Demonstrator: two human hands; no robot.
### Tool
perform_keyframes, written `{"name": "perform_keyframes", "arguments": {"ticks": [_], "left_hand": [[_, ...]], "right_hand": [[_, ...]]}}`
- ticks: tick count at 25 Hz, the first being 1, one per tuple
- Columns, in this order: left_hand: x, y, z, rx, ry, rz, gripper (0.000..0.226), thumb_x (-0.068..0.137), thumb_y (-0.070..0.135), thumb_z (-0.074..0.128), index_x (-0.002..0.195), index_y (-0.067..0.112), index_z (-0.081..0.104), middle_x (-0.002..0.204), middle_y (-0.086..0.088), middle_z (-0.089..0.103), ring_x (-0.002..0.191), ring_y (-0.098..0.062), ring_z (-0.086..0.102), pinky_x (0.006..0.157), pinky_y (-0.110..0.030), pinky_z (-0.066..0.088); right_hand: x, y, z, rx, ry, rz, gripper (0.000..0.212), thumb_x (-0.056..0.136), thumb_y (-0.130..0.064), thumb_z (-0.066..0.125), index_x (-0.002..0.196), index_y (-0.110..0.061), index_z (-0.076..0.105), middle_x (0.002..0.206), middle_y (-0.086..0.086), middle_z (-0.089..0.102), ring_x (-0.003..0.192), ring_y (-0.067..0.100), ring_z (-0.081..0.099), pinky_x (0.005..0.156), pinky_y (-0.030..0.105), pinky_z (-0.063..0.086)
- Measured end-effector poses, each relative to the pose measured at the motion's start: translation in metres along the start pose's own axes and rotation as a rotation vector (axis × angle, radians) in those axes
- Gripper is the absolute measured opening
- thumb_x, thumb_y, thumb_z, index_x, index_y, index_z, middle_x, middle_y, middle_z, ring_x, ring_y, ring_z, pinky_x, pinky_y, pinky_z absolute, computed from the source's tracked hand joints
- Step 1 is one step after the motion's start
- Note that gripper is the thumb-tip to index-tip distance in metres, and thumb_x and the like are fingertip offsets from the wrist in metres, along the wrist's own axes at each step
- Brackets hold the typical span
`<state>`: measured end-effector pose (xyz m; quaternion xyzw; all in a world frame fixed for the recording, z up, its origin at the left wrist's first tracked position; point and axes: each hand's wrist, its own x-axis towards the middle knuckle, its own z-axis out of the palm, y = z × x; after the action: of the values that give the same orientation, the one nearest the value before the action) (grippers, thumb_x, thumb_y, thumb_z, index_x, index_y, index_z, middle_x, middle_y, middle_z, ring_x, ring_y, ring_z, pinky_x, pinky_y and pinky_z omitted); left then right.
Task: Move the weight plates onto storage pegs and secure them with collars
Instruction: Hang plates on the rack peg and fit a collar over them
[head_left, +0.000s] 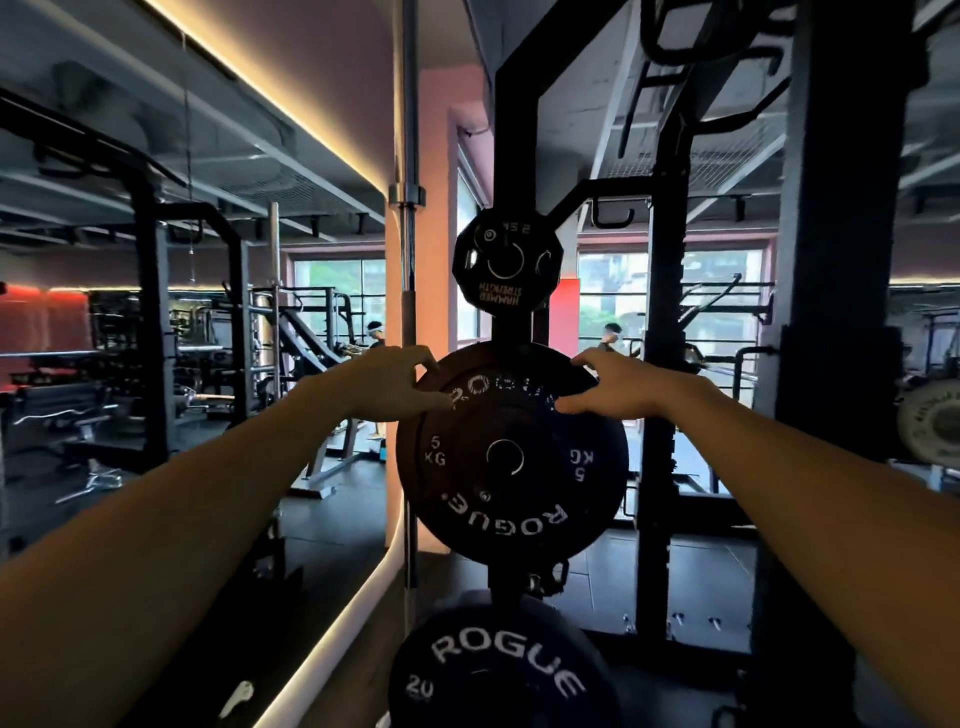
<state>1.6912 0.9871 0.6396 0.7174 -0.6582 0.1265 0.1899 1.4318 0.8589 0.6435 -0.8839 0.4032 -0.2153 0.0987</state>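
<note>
Centrally, a black rack upright (515, 130) rises through the view, carrying plates one above another on its pegs. Lowest and partly cut off by the frame edge sits a black plate (498, 670) printed "ROGUE" in white with "20" beside it. Above it hangs the 5 kg plate (511, 457), black with white lettering: "ROGUE" at top and bottom, "5 KG" at left and right. Its centre hole sits over a peg end (505, 457) that shows as a pale ring, and a second plate edge shows just behind it. Higher up is a smaller many-sided plate (506, 262) reading "HAMMER STRENGTH" upside down, with a partly legible weight marking near its top. A steel barbell (409, 208) stands upright just left of the rack.

Both hands grasp the upper rim of the 5 kg plate. The left hand (395, 384) has fingers curled over the rim's upper left and thumb on the face by the "R". The right hand (610, 387) pinches the upper right, fingers over the edge and thumb on the face.
</note>
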Motion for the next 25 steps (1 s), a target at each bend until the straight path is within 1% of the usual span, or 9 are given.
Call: {"name": "perform_keyframes", "arguments": {"ticks": [4, 8, 11, 13, 18, 21, 24, 25], "left_hand": [[-0.051, 0.033, -0.016, 0.016, 0.023, -0.044, 0.061, 0.076, 0.07, 0.059, 0.12, 0.028, 0.053, 0.113, -0.005, 0.064, 0.1, -0.021, 0.061, 0.092, -0.043, 0.049], [-0.109, 0.079, -0.022, 0.008, 0.023, -0.074, 0.064, 0.081, 0.064, 0.061, 0.129, 0.024, 0.048, 0.121, -0.008, 0.061, 0.108, -0.025, 0.059, 0.095, -0.045, 0.048], [-0.14, 0.122, -0.024, -0.019, 0.032, -0.069, 0.063, 0.081, 0.062, 0.062, 0.129, 0.023, 0.049, 0.124, -0.006, 0.06, 0.107, -0.024, 0.057, 0.093, -0.04, 0.047], [-0.155, 0.154, -0.025, -0.043, 0.033, -0.055, 0.061, 0.081, 0.062, 0.062, 0.128, 0.025, 0.05, 0.123, -0.005, 0.06, 0.104, -0.023, 0.057, 0.092, -0.038, 0.047], [-0.166, 0.235, -0.024, -0.079, 0.033, -0.029, 0.064, 0.081, 0.061, 0.063, 0.13, 0.024, 0.049, 0.126, -0.004, 0.059, 0.11, -0.024, 0.056, 0.094, -0.039, 0.046], [-0.156, 0.288, -0.016, -0.083, 0.019, 0.023, 0.067, 0.074, 0.071, 0.059, 0.125, 0.028, 0.052, 0.125, -0.002, 0.059, 0.111, -0.024, 0.056, 0.097, -0.042, 0.045], [-0.141, 0.354, -0.003, -0.097, 0.002, 0.103, 0.07, 0.07, 0.077, 0.055, 0.123, 0.032, 0.052, 0.118, 0.003, 0.06, 0.107, -0.022, 0.057, 0.097, -0.042, 0.046], [-0.134, 0.376, 0.002, -0.099, -0.007, 0.118, 0.074, 0.068, 0.08, 0.052, 0.124, 0.033, 0.05, 0.115, 0.003, 0.059, 0.105, -0.022, 0.057, 0.095, -0.042, 0.047]], "right_hand": [[-0.046, -0.003, -0.011, -0.004, -0.014, -0.017, 0.078, 0.087, -0.045, 0.064, 0.15, -0.018, 0.026, 0.153, 0.009, 0.03, 0.137, 0.029, 0.036, 0.106, 0.035, 0.034], [-0.111, 0.001, -0.019, 0.0, -0.059, -0.033, 0.08, 0.086, -0.046, 0.065, 0.149, -0.018, 0.025, 0.151, 0.009, 0.034, 0.134, 0.028, 0.04, 0.104, 0.035, 0.035], [-0.158, 0.017, -0.029, -0.021, -0.093, -0.027, 0.083, 0.081, -0.051, 0.068, 0.147, -0.02, 0.028, 0.146, 0.005, 0.041, 0.128, 0.027, 0.045, 0.105, 0.039, 0.039], [-0.19, 0.031, -0.044, -0.03, -0.091, -0.006, 0.084, 0.079, -0.052, 0.07, 0.146, -0.02, 0.03, 0.145, 0.004, 0.043, 0.127, 0.026, 0.046, 0.105, 0.041, 0.04], [-0.259, 0.08, -0.09, -0.079, -0.064, 0.065, 0.088, 0.081, -0.052, 0.068, 0.15, -0.018, 0.025, 0.151, 0.005, 0.037, 0.132, 0.026, 0.043, 0.107, 0.037, 0.038], [-0.298, 0.12, -0.118, -0.087, -0.033, 0.116, 0.084, 0.082, -0.05, 0.068, 0.148, -0.017, 0.028, 0.151, 0.006, 0.037, 0.133, 0.026, 0.042, 0.106, 0.034, 0.036], [-0.335, 0.174, -0.15, -0.139, 0.012, 0.204, 0.082, 0.082, -0.05, 0.067, 0.147, -0.017, 0.03, 0.151, 0.007, 0.035, 0.134, 0.026, 0.04, 0.108, 0.034, 0.035], [-0.345, 0.194, -0.162, -0.149, 0.031, 0.229, 0.082, 0.081, -0.051, 0.068, 0.146, -0.015, 0.033, 0.15, 0.007, 0.036, 0.133, 0.026, 0.041, 0.109, 0.035, 0.036]]}}
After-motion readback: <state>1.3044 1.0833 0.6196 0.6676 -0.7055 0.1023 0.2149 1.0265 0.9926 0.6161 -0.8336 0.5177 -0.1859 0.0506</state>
